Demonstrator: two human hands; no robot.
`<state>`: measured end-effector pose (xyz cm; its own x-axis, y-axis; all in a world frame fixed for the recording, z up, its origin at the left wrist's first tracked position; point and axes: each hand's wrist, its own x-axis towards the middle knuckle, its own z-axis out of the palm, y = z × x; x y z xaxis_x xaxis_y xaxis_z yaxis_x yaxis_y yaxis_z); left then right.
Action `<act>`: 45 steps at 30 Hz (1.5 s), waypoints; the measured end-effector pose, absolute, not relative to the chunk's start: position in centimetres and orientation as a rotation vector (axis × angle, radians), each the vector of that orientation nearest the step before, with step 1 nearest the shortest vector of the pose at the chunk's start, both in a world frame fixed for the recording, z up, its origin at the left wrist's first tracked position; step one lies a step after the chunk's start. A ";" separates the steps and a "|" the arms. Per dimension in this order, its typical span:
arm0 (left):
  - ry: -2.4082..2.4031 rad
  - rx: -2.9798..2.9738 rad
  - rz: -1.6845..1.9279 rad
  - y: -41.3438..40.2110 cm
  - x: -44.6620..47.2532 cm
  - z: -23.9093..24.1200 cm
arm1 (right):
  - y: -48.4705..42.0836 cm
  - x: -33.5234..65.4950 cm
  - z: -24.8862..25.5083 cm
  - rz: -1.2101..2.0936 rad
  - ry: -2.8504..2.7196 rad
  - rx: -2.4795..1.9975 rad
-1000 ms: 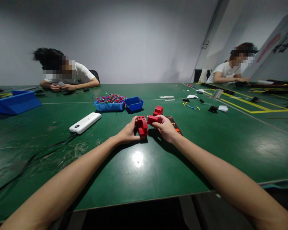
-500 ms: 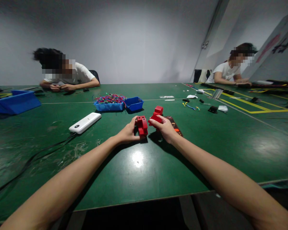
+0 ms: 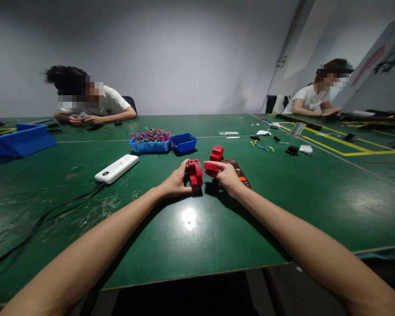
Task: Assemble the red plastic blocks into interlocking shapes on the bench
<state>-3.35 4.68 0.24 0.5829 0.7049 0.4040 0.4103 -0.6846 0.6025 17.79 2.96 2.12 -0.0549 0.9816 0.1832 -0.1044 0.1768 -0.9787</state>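
Observation:
My left hand (image 3: 177,181) is closed around a red block with a curved notch (image 3: 195,173), fingers behind it and thumb low on its near side. Just to the right, my right hand (image 3: 228,176) pinches a smaller flat red piece (image 3: 212,166) between thumb and fingers. A narrow gap separates the two held parts. Behind the right hand another red block (image 3: 217,152) rests on the table. Partly covered by that hand lies a phone (image 3: 242,174) with a lit screen.
A white power bank (image 3: 117,169) with a black cable lies left. Beyond are a blue bin of coloured wires (image 3: 150,146) and a smaller blue bin (image 3: 184,143). A large blue bin (image 3: 23,141) stands far left. Two people sit across the green table (image 3: 145,259).
My right hand has turned the small red piece so that its narrow side faces me. The left hand and its block have stayed in place.

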 end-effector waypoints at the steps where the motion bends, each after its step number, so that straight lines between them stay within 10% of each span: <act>1: 0.898 2.371 0.885 4.7 -3.4 0.2 | 3.0 17.9 2.1 1.161 -1.270 -0.979; 34: 0.936 2.412 0.849 4.4 -3.3 0.5 | 2.8 16.8 1.8 1.636 -1.033 -0.995; 45: 1.140 2.329 0.971 4.8 -3.2 0.1 | 1.1 19.0 3.8 1.261 -2.069 -0.990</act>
<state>-3.20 4.75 0.10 0.4352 0.7966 0.4195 0.5411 -0.6038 0.5853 19.01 1.05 3.77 -0.5989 0.7989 0.0556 0.3169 0.3002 -0.8997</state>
